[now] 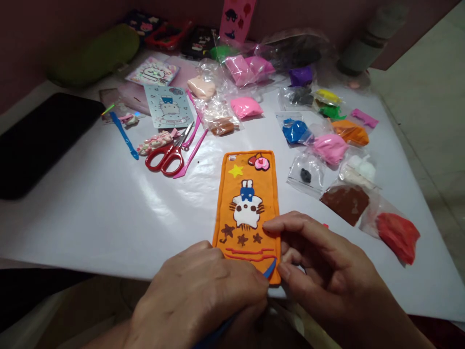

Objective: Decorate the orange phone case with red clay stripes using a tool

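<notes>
An orange clay-covered phone case (pixel 250 172) lies flat near the table's front edge, decorated with a white cat figure (pixel 247 211), a yellow star, a pink cherry shape, several brown stars and wavy red clay strips (pixel 249 251). My left hand (pixel 203 288) is closed around a blue modelling tool (pixel 269 269). The tool's tip lies at the red strip by the case's lower right corner. My right hand (pixel 323 269) steadies the case's right side, index fingertip on its face and thumb at the edge. Its other fingers are curled and partly hidden.
Red-handled scissors (pixel 169 157), a blue tool (pixel 124 135) and pink tools lie left of the case. Bagged clay pieces, including red clay (pixel 398 236), spread along the right. A dark tablet-like slab (pixel 45 143) is at left; a bottle (pixel 372 41) stands back right.
</notes>
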Motion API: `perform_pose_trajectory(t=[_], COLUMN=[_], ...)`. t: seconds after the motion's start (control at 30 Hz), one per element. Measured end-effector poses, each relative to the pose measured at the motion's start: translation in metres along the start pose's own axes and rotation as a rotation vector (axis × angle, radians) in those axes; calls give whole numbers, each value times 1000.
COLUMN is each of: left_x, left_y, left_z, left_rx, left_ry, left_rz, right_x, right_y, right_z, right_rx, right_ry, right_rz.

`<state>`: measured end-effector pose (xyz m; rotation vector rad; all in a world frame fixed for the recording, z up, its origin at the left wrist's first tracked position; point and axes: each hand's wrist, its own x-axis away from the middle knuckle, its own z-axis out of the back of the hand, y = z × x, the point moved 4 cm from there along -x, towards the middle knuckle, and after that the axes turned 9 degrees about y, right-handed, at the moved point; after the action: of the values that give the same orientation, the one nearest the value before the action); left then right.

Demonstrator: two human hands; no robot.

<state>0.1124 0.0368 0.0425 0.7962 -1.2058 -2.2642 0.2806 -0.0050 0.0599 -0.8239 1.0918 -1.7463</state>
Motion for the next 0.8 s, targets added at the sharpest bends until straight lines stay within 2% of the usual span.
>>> perform_pose_trajectory(t=[0.03,0.2,0.33,0.47,0.57,0.8], left_x=[0,8,11,10,9,10], left_y=[-1,1,9,9,6,0], left_z=[0,0,-2,-2,-3,-3], left_rx=[1,-123,-127,-152,-141,-162], left_ry=[-5,212,303,304,263,198], left_rz=[-15,96,108,127,130,30], right_x=[0,4,3,1,0,2], right_y=[0,2,3,2,2,0], right_z=[0,2,2,1,2,1], right_rx=[0,-8,17,5,3,-1], right_ry=[-3,-12,-24,-42,-36,-39], right_rz=[-1,6,-3,19,19,37])
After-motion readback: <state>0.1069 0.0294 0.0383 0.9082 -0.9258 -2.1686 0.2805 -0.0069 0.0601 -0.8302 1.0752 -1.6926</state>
